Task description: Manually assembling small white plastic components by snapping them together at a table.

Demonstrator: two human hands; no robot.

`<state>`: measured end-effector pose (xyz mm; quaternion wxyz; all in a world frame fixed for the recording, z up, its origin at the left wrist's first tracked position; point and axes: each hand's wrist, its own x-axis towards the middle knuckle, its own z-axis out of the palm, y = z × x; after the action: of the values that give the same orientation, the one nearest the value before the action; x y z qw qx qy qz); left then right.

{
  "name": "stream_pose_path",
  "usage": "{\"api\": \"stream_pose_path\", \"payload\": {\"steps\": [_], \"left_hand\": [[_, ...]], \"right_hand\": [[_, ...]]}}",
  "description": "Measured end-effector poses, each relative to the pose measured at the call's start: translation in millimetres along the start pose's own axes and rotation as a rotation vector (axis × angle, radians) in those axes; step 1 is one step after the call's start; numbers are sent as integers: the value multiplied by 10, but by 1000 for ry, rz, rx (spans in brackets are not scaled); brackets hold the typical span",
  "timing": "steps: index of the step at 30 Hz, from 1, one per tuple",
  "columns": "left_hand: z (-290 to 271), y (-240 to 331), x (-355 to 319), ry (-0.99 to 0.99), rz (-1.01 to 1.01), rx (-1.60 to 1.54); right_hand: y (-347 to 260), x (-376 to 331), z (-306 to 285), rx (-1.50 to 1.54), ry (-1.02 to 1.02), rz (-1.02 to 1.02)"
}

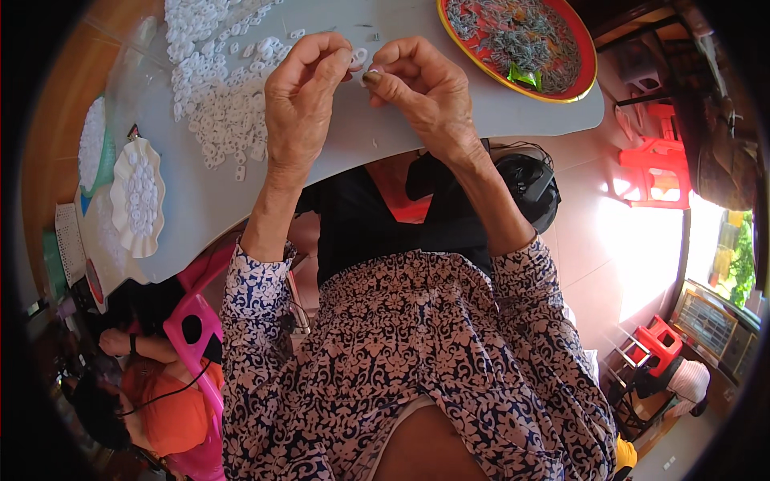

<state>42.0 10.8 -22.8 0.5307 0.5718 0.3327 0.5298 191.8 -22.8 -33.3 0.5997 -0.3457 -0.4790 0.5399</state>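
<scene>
Above the table point(353, 120) my two hands are close together. Between the thumb and forefinger of my left hand point(303, 100) is a small white plastic piece point(358, 58) with a hole in it. My right hand point(425, 94) is closed in a pinch just beside it, the fingertips almost at the white piece. What those fingers hold is too small to make out. Many similar white plastic pieces point(228, 124) lie loose in a heap left of my left hand. A red round tray point(588, 68) with a yellow rim, right of my right hand, holds thin grey pieces and a green wrapper.
A white wavy-edged dish point(120, 204) of white pieces stands at the table's left, beside a green container point(107, 152). A person in orange point(180, 417) sits on a pink chair point(192, 321) at lower left. Red stools point(658, 172) stand on the floor at right.
</scene>
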Motion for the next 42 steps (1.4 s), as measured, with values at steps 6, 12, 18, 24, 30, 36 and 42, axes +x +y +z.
{"api": "stream_pose_path", "payload": {"steps": [6, 12, 18, 24, 30, 36, 42], "left_hand": [[20, 29, 0, 6, -21, 1], [32, 4, -3, 30, 59, 59], [36, 45, 1, 7, 142, 263], [44, 83, -27, -56, 118, 324], [96, 103, -26, 16, 157, 388], [37, 87, -64, -131, 44, 438], [-76, 101, -62, -166, -44, 403]], "right_hand": [[-27, -12, 9, -14, 39, 12], [-30, -19, 31, -39, 51, 4], [-48, -34, 16, -98, 71, -31], [-33, -32, 24, -90, 64, -53], [-20, -21, 3, -97, 90, -84], [-60, -34, 6, -156, 54, -45], [-29, -55, -14, -66, -132, -38]]}}
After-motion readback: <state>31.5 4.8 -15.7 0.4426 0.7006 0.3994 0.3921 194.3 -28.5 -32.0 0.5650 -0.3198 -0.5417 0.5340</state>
